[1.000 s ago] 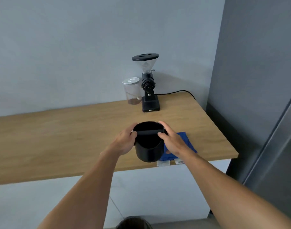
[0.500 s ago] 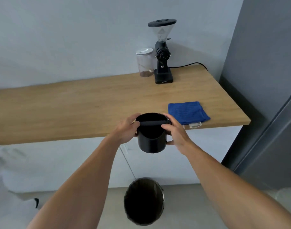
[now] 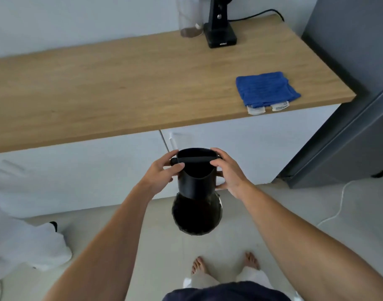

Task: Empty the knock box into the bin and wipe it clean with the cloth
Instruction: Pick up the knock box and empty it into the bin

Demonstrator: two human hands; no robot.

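The black knock box (image 3: 196, 181), a round tub with a bar across its mouth, is held upright in the air in front of the counter edge. My left hand (image 3: 163, 172) grips its left side and my right hand (image 3: 228, 172) grips its right side. Directly below it on the floor stands the round black bin (image 3: 197, 216), its top partly hidden by the box. The folded blue cloth (image 3: 265, 88) lies on the wooden counter (image 3: 121, 88) near its front right corner. I cannot see inside the box.
A black coffee grinder (image 3: 220, 29) and a clear jar (image 3: 189, 22) stand at the back of the counter. White cabinets (image 3: 251, 148) run below it. A grey fridge (image 3: 355, 105) stands to the right, white fabric (image 3: 23, 235) lies on the floor left, my feet (image 3: 225, 266) below.
Both hands have carried the knock box off the counter and down to above the bin. My view has tilted down, now showing the floor and my feet.
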